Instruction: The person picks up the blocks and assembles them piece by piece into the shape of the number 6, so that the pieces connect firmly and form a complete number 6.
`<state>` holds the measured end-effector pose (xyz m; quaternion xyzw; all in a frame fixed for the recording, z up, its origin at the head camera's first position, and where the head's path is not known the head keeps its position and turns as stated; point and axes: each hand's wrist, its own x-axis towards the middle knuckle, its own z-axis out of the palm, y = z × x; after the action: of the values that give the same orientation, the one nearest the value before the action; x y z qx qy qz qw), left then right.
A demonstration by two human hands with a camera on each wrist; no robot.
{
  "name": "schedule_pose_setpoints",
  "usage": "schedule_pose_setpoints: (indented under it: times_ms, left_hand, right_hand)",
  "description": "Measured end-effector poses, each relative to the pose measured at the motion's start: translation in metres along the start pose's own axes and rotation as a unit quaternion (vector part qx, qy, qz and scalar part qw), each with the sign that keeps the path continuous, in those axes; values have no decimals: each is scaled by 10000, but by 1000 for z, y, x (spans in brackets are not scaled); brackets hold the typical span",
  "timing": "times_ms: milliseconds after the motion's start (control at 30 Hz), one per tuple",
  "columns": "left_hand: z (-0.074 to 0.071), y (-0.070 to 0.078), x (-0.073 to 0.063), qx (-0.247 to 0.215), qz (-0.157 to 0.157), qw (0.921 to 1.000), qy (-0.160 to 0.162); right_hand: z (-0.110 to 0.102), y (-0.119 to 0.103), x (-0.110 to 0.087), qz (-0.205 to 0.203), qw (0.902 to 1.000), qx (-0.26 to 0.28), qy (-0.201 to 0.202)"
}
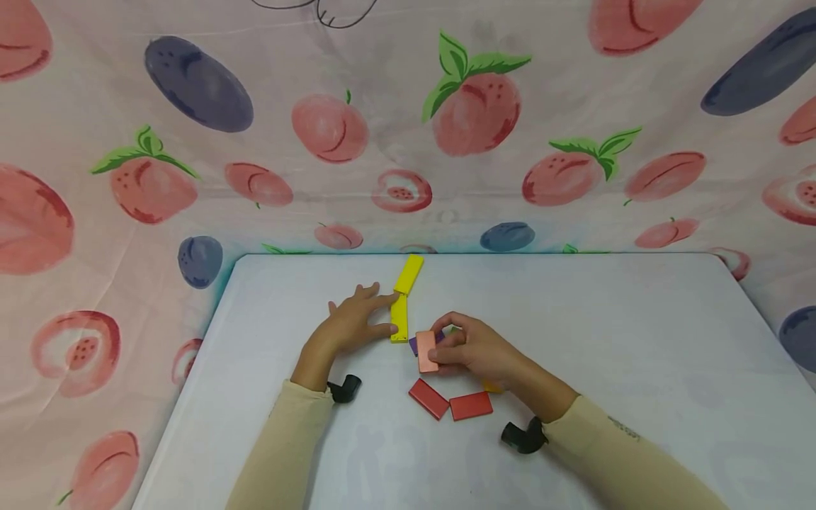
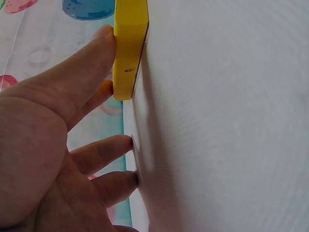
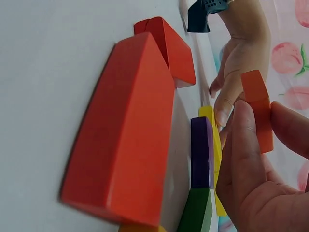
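Note:
My right hand [image 1: 481,347] pinches a light orange rectangular block [image 1: 426,351] between thumb and fingers, lifted off the tabletop. In the right wrist view the same orange block [image 3: 258,108] stands clear of the others. The thumb and a fingertip of my left hand [image 1: 347,322] touch the left side of the nearer yellow block [image 1: 399,319], its other fingers spread. A second yellow block [image 1: 409,275] meets its far end. A purple block [image 3: 201,152] and a green block [image 3: 195,210] lie end to end, largely hidden by the right hand in the head view.
Two red blocks [image 1: 429,399] [image 1: 471,406] lie on the near side of the white table [image 1: 605,319], angled corner to corner. Part of a yellow-orange block [image 1: 492,387] shows under the right wrist. Behind the table hangs a fruit-patterned cloth [image 1: 395,64].

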<state>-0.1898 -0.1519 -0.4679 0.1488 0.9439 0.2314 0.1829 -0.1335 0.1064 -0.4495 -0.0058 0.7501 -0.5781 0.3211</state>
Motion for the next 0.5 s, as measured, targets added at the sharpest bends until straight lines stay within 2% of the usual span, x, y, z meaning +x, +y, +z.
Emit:
schedule_pose_setpoints:
  times_ms: [200, 500]
  left_hand:
    - [1, -1, 1, -14, 27, 10000, 5]
    - [0, -1, 0, -61, 22, 10000, 14]
  right_hand:
    - [5, -2, 1, -83, 10000, 14, -49]
    - [17, -3, 5, -165, 9989, -420, 101]
